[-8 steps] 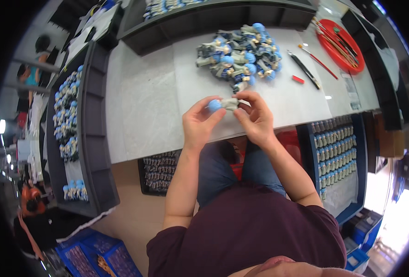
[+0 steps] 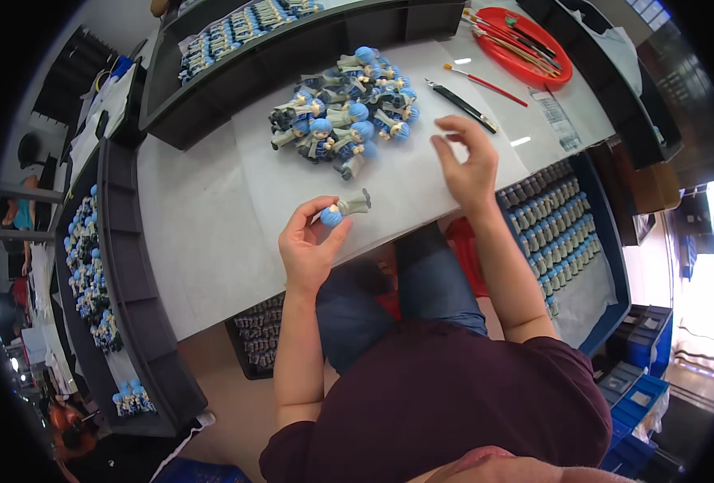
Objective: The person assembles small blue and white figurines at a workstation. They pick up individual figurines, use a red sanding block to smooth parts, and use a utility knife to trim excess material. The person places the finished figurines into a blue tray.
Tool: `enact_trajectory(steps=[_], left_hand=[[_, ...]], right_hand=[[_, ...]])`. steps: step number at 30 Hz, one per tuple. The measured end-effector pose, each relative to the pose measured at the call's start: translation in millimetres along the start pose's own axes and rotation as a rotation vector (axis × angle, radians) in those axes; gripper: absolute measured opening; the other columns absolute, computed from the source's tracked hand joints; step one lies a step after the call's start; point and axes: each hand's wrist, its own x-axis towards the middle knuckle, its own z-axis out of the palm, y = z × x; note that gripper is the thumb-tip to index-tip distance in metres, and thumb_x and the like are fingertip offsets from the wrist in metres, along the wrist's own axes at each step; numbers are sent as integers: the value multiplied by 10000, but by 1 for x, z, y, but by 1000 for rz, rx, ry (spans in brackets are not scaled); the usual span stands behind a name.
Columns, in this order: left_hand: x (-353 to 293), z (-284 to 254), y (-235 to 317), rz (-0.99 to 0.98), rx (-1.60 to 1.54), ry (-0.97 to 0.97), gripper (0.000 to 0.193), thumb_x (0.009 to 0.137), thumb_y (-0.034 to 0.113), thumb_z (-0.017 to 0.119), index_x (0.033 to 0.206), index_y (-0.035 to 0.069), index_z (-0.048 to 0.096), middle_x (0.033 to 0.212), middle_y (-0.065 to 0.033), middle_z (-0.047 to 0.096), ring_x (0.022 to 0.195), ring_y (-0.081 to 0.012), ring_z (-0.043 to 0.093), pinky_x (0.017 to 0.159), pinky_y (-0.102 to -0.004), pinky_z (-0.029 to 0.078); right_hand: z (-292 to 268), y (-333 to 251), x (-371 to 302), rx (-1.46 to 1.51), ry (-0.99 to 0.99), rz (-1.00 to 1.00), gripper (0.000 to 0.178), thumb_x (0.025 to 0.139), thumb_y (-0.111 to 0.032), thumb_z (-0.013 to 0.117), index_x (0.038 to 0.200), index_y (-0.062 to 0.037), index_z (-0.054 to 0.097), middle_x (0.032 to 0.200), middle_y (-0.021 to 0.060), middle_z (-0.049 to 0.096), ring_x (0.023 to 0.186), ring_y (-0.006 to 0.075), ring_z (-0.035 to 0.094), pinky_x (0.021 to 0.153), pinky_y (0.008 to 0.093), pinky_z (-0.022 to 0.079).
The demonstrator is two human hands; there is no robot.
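My left hand (image 2: 307,249) is closed on a small doll figurine (image 2: 355,204) with a blue-haired head and a pale grey-green body. Thumb and fingers pinch it near the head, and its feet point right. My right hand (image 2: 471,165) is raised over the table's right part, away from the figurine. Its fingers are bent, with a gap between thumb and forefinger, and nothing shows in them. Beyond the hands lies a heap of similar figurines (image 2: 342,113). A black craft knife (image 2: 463,106) rests just past my right fingertips.
A red dish (image 2: 526,52) of brushes stands at the far right, with a red-handled brush (image 2: 486,84) near it. Dark trays of figurines stand behind (image 2: 292,55) and at left (image 2: 135,233). A blue tray (image 2: 606,241) holding rows of figurines sits low at right.
My right hand has let go of the figurine and moved right, towards the knife. My left hand keeps hold of it. The view has shifted, and the small red block no longer shows.
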Motion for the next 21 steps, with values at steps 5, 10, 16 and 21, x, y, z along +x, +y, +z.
enact_trajectory(steps=[5,10,16,21], left_hand=[[-2,10,5,131,381,-32,337,714,13,756,1020,-9,616,982,-79,612,825,-120,582,744,-236,491],[-3,12,14,161,418,-7,332,670,61,794,966,5,653,964,-81,627,765,-127,587,639,-236,499],[-5,7,9,192,435,-40,304,707,60,760,985,-3,654,939,-93,643,721,-118,589,605,-231,495],[-4,7,12,200,437,-48,283,707,41,749,970,-7,657,907,-95,653,728,-122,608,615,-232,501]], right_hand=[[-40,51,33,-461,-278,197,262,784,-41,652,1043,-10,630,988,82,648,861,156,602,739,280,486],[-43,29,31,609,-111,848,278,838,-83,651,1094,1,580,995,73,624,850,124,582,704,247,479],[-34,-5,14,1005,-177,1074,328,874,-84,602,1172,8,501,1016,106,595,879,166,597,726,214,526],[-26,0,2,1217,-239,1133,342,888,-61,566,1199,38,464,1022,140,568,899,197,600,739,212,550]])
